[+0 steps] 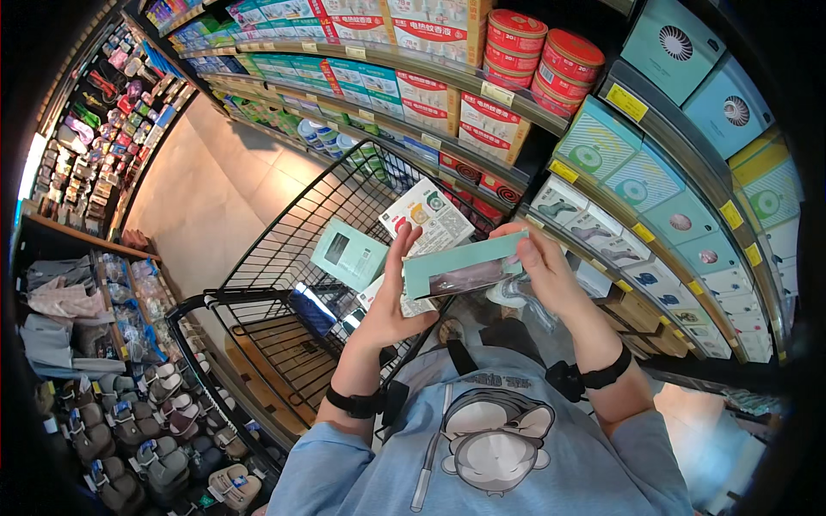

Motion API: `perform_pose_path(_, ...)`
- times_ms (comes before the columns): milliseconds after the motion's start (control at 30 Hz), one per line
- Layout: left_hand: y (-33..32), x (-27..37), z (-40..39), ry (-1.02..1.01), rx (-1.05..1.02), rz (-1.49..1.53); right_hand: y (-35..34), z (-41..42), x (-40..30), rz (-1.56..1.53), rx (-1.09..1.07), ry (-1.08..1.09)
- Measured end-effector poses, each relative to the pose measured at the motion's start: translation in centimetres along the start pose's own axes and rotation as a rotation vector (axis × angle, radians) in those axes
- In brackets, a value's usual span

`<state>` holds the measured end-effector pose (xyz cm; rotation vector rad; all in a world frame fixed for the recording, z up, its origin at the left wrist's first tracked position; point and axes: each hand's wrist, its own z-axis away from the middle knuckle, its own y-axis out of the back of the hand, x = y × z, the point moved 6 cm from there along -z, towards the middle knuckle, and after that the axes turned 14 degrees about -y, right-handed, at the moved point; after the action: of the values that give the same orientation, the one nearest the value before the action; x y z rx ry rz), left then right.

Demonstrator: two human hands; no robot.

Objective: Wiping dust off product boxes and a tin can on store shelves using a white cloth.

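My right hand (548, 271) grips one end of a mint-green cardboard box (464, 261) with a clear window, through which something pinkish in plastic shows. At the box's other end my left hand (393, 297) is held with fingers spread; whether its palm touches the box I cannot tell. Beneath my hands stands a black wire shopping cart (258, 258). In it lie a white printed box (429, 216), a mint-green box with a dark panel (348, 255), a dark blue packet (313, 309) and another white box, partly hidden by my left hand. A clear plastic-wrapped item (532, 303) shows below my right hand.
Shelves (645, 226) with boxed goods and yellow price tags curve along the right. Red round tins (568, 64) and mosquito-liquid boxes (426, 103) fill the shelves ahead. Slippers (161, 458) and folded clothes (64, 316) are displayed at left, beside a tiled aisle (200, 161).
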<state>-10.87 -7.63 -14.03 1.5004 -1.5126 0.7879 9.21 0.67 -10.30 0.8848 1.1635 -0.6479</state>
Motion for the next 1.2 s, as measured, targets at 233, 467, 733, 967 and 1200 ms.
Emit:
perform_pose_path(233,-0.4,2.1,-1.9,-0.008,0.134,0.051,0.1,-0.1,0.7,-0.062,-0.081,-0.027)
perform_pose_path(467,0.1,1.5,-1.9,0.049,0.189,0.036,-0.4,-0.2,1.2,-0.167,-0.192,-0.025)
perform_pose_path(733,0.3,1.1,-1.1,0.068,0.236,0.078,-0.9,-0.3,0.4,-0.102,-0.220,-0.054)
perform_pose_path(967,0.3,0.9,-0.8,0.122,0.320,0.267,-1.4,-0.3,0.7,-0.127,-0.210,0.058)
perform_pose_path(1200,-0.1,0.3,-1.2,0.164,0.422,0.281,-1.9,-0.3,0.8,-0.188,-0.154,-0.111)
